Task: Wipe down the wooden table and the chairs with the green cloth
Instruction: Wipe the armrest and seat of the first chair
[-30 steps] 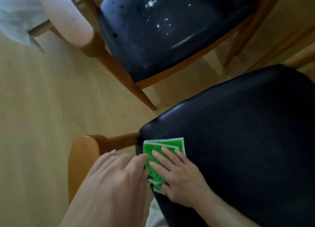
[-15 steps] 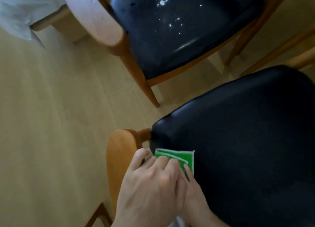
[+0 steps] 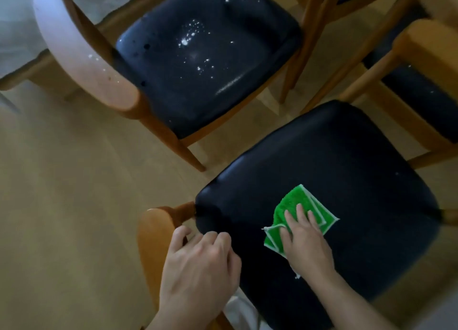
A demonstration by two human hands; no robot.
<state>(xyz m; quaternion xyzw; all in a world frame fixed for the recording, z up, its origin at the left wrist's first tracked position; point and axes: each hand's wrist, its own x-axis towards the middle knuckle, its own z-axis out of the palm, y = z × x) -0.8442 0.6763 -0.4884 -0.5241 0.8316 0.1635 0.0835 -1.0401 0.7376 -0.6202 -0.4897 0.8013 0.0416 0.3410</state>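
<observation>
A folded green cloth (image 3: 297, 205) with white edging lies on the black seat (image 3: 347, 171) of the nearest wooden chair. My right hand (image 3: 306, 243) presses flat on the cloth with straight fingers. My left hand (image 3: 198, 265) rests with curled fingers at the seat's left edge, beside the chair's curved wooden back rail (image 3: 153, 235). A second chair's black seat (image 3: 198, 87) further away carries white specks and droplets.
The second chair's backrest (image 3: 81, 57) curves at the upper left, with splashes on it. A third chair (image 3: 421, 64) with a black seat stands at the right. Wooden legs (image 3: 312, 32) cross between the chairs. Light wood floor (image 3: 62, 193) spreads to the left.
My right hand has slid the green cloth from the seat's left corner toward the seat's middle. My left hand has come off the cloth and stays at the seat's left edge.
</observation>
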